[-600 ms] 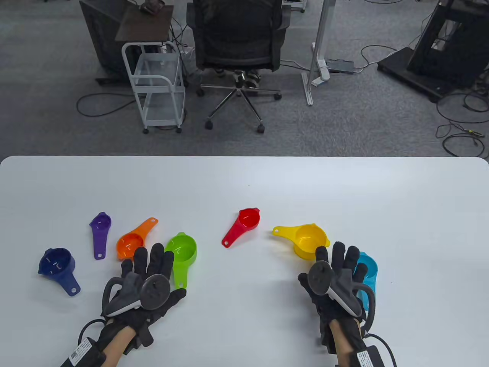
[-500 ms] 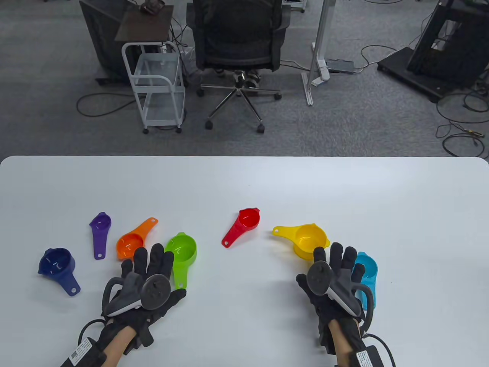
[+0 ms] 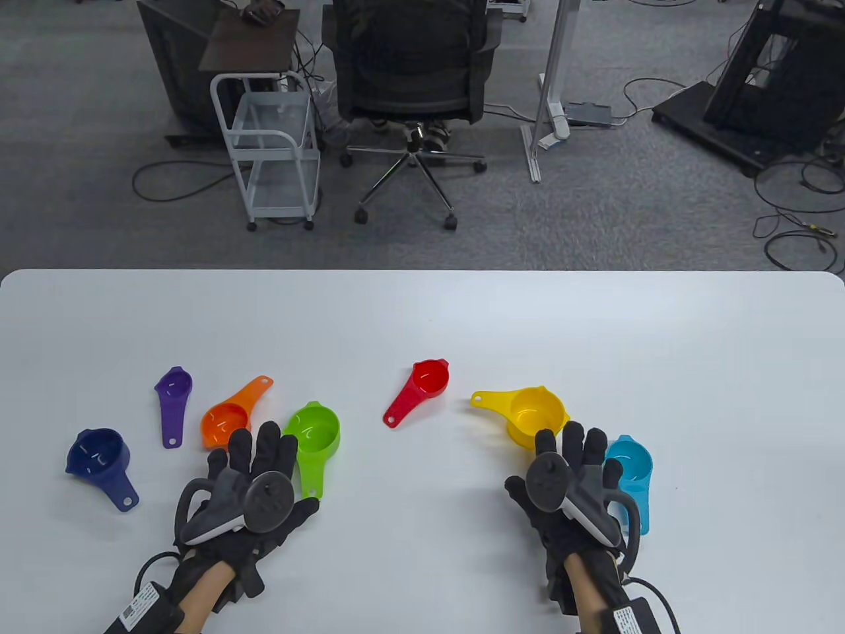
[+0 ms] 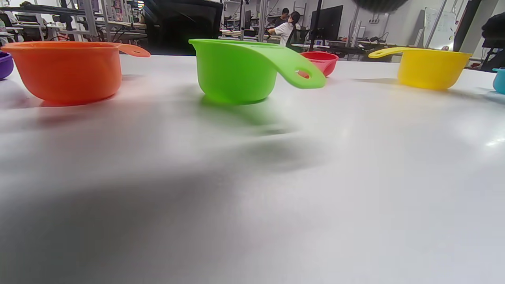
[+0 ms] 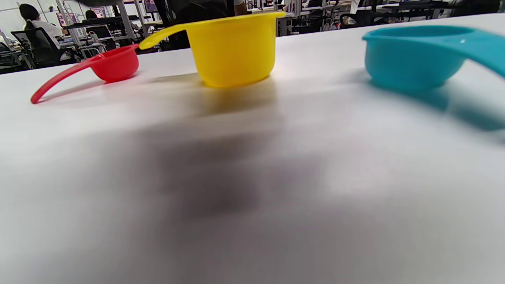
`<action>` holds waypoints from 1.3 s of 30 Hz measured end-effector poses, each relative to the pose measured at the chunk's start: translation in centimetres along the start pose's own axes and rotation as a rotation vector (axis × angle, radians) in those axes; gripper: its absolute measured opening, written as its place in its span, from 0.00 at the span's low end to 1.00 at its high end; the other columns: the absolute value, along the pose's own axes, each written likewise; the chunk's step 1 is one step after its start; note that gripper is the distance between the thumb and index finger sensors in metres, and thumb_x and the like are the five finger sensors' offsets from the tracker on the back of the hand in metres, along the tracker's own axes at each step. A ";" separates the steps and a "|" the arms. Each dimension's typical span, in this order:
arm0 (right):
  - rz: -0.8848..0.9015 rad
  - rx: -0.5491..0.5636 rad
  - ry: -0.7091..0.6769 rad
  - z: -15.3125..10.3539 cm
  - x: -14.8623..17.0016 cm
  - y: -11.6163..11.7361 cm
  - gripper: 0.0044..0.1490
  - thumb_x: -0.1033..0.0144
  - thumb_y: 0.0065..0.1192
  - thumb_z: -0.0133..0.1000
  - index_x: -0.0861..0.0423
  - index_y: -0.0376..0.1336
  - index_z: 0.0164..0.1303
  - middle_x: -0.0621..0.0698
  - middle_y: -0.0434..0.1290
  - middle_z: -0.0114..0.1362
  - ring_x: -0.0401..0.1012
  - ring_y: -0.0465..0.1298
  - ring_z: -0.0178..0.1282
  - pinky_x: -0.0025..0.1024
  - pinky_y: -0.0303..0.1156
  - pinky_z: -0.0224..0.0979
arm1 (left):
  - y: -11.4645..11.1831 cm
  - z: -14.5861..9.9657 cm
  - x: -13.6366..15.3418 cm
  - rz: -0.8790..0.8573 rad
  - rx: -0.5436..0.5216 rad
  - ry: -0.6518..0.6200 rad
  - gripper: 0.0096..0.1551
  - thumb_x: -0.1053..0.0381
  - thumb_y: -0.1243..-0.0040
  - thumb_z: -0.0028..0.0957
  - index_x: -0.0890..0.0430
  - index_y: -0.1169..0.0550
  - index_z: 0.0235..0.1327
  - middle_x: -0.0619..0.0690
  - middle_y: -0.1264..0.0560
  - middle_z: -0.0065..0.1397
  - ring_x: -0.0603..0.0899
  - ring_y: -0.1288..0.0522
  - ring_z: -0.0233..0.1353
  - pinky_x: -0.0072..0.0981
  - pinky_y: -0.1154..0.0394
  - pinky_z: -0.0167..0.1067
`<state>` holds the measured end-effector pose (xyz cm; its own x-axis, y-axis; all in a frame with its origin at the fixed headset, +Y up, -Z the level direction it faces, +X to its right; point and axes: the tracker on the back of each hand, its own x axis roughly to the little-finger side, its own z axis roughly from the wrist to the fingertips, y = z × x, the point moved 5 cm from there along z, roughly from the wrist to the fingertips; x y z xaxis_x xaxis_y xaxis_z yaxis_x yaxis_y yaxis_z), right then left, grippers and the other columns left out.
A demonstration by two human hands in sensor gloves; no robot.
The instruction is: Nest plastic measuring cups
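Note:
Several plastic measuring cups stand apart on the white table (image 3: 422, 317): navy (image 3: 99, 456), purple (image 3: 173, 389), orange (image 3: 228, 416), green (image 3: 315, 432), red (image 3: 426, 382), yellow (image 3: 533, 413) and teal (image 3: 630, 465). My left hand (image 3: 254, 449) lies flat and empty, fingers spread, just near of the orange and green cups. My right hand (image 3: 574, 449) lies flat and empty between the yellow and teal cups. The left wrist view shows the orange cup (image 4: 67, 71), green cup (image 4: 240, 71) and yellow cup (image 4: 432, 68); the right wrist view shows red (image 5: 112, 65), yellow (image 5: 232, 47) and teal (image 5: 414, 55) cups.
Beyond the table's far edge stand an office chair (image 3: 412, 66), a white wire cart (image 3: 274, 145) and a metal post (image 3: 551, 86) on grey carpet with cables.
My right hand has slid a little to the left, uncovering more of the teal cup. My left hand has barely moved. No cup has moved.

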<state>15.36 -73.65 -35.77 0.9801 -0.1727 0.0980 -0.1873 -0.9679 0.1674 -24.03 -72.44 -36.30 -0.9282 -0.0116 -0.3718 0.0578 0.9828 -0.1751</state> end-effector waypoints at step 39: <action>0.024 0.043 -0.521 -0.8 -15.7 -0.1 0.58 0.44 0.55 0.63 0.56 0.29 0.88 0.77 0.30 0.85 0.71 0.45 0.78 0.74 0.47 0.76 | 2.1 -1.1 -3.2 -0.282 -0.160 -0.188 0.53 0.32 0.56 0.59 0.66 0.50 0.84 0.74 0.52 0.85 0.79 0.37 0.78 0.79 0.46 0.67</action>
<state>-0.09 -70.67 -36.59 0.8801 -0.2525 -0.4020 -0.2181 -0.9672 0.1299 -21.30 -70.09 -34.48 -0.8147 -0.3055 -0.4929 -0.2626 0.9522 -0.1560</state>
